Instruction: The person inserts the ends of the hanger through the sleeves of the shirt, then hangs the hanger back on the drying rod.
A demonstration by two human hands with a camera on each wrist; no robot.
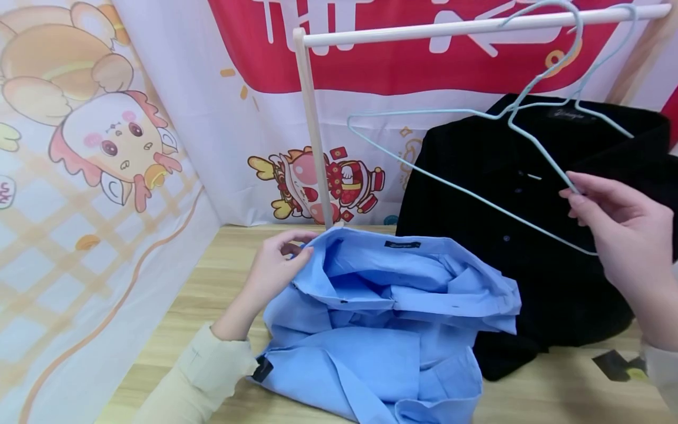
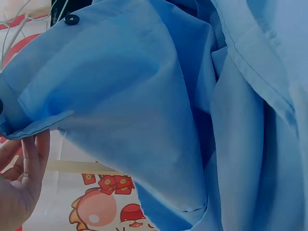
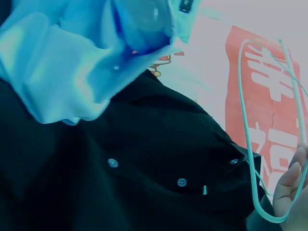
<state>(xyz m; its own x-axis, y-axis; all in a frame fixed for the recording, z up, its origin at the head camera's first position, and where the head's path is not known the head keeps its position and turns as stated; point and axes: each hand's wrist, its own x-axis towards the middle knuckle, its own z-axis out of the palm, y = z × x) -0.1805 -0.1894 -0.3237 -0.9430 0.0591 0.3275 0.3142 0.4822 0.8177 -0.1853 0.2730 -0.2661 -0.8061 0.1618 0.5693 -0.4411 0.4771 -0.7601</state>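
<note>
A light blue shirt (image 1: 365, 359) lies bunched on the table, its collar raised and the neck gaping toward me. My left hand (image 1: 275, 265) pinches the left side of that collar; in the left wrist view its fingers (image 2: 30, 161) are at the cloth's edge, below a dark button (image 2: 71, 19). Off to the right, my right hand (image 1: 627, 235) holds a pale green wire hanger (image 1: 461, 191) by one sloping side, thumb against fingers. The hanger carries no garment and is held above the blue shirt's right side, its hook up near the rail.
A black buttoned shirt (image 1: 471, 194) hangs on a second green hanger (image 1: 604, 115) at the right, its lower part on the table. The white rail (image 1: 424, 29) of a wooden rack crosses the back, with an upright post (image 1: 313, 123). Printed cloth (image 1: 254, 123) covers the walls.
</note>
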